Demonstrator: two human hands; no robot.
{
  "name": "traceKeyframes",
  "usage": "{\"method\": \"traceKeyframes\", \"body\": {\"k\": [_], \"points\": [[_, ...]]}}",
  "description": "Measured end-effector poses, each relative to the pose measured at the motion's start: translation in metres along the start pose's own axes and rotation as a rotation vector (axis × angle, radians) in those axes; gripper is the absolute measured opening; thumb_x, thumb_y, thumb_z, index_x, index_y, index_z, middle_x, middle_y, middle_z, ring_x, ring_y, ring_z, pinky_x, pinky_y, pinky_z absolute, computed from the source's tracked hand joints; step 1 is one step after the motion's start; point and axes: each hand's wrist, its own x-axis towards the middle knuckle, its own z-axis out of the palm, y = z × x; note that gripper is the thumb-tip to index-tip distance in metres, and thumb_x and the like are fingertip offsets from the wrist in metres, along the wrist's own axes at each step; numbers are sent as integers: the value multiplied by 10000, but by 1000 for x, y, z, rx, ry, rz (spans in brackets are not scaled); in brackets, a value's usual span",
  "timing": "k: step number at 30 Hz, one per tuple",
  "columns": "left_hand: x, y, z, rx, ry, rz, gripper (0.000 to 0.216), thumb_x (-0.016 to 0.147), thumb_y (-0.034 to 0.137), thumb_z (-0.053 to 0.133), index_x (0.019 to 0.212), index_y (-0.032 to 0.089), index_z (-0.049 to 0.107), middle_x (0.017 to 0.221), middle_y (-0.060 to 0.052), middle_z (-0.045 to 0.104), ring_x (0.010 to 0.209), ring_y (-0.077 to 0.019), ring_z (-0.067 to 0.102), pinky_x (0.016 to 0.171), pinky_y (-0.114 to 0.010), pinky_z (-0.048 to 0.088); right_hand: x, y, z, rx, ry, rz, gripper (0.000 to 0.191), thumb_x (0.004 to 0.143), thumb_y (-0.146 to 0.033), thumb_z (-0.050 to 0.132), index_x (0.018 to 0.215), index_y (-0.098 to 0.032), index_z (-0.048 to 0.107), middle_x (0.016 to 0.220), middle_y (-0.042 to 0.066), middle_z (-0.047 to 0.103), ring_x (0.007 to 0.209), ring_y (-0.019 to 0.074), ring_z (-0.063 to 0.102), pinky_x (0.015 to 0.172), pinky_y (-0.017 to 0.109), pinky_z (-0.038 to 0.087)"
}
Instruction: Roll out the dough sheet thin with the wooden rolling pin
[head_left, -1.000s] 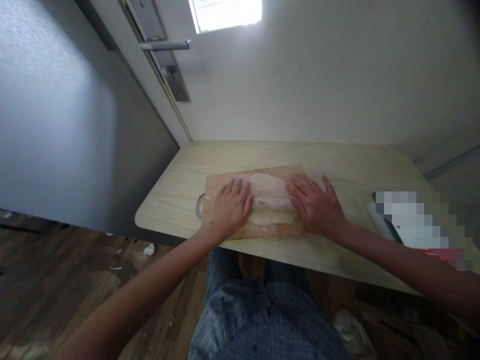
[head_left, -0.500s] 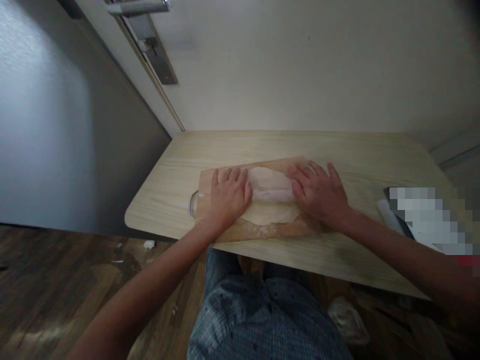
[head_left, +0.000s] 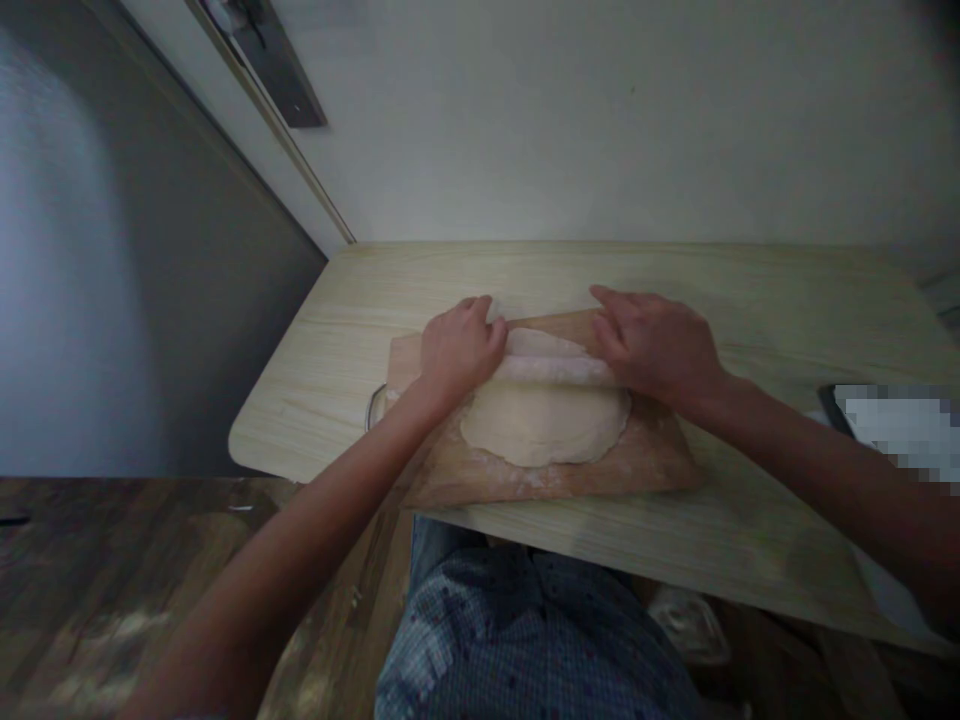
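Observation:
A flat round of pale dough [head_left: 544, 425] lies on a floured wooden cutting board [head_left: 652, 462] on a light wooden table [head_left: 750, 300]. Across the dough's far part lies a pale rolling pin [head_left: 555, 368]. My left hand [head_left: 459, 348] rests palm down on the pin's left end, fingers stretched forward. My right hand [head_left: 656, 340] presses flat on its right end, fingers pointing left and forward. Both ends of the pin are hidden under my hands.
A white wall runs behind the table, and a door frame with a metal lock plate [head_left: 271, 62] stands at the upper left. A blurred-out object [head_left: 900, 435] lies at the table's right edge. Dark wooden floor [head_left: 97, 580] shows at the left, below the table's rounded corner.
Both hands have pushed the rolling pin away from me, toward the board's far edge, uncovering more flattened dough on the near side. The camera has tilted down.

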Motion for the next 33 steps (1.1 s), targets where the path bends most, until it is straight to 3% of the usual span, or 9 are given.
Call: {"method": "traceKeyframes", "body": {"k": [8,15,23,26,30,33], "points": [[26,-3,2,-35,-25,-36,390,866,290,283,957,127,625,966,-129,650,895,-226,586,772,-329,439,11,3,1,-56,110,38,451,879,-379,259,1150,-169,551,933,158,656,803,281,592,632,378,421],[38,-4,7,-10,21,-53,379,838,258,304,893,114,650,917,-163,658,821,-226,598,718,-332,442,8,-3,-4,-126,91,83,418,882,-356,279,1084,-138,573,931,145,658,776,257,598,570,322,386],[12,-3,2,14,-74,-79,391,842,307,288,884,141,640,923,-147,667,840,-254,616,686,-349,458,-9,-9,-3,-75,48,33,442,897,-329,201,931,-157,607,874,138,661,748,249,595,554,325,384],[0,-3,0,54,-100,-21,397,861,300,261,938,143,618,964,-136,664,880,-251,612,721,-354,462,-17,-10,-1,-39,28,-1,442,900,-342,213,1011,-153,597,922,138,660,809,255,597,609,345,421],[-18,-3,-3,85,-96,65,405,894,297,237,1082,143,560,1070,-119,633,1006,-245,574,800,-357,453,-31,-14,3,-26,93,-123,454,902,-311,245,1207,-107,511,1148,146,601,1020,266,552,781,386,445],[-30,-2,-4,118,-85,91,407,905,288,241,1172,137,509,1185,-117,580,1109,-234,518,890,-359,415,-41,-17,6,-29,114,-163,463,908,-276,237,1246,-81,488,1245,152,544,1121,273,500,860,411,428]]}}
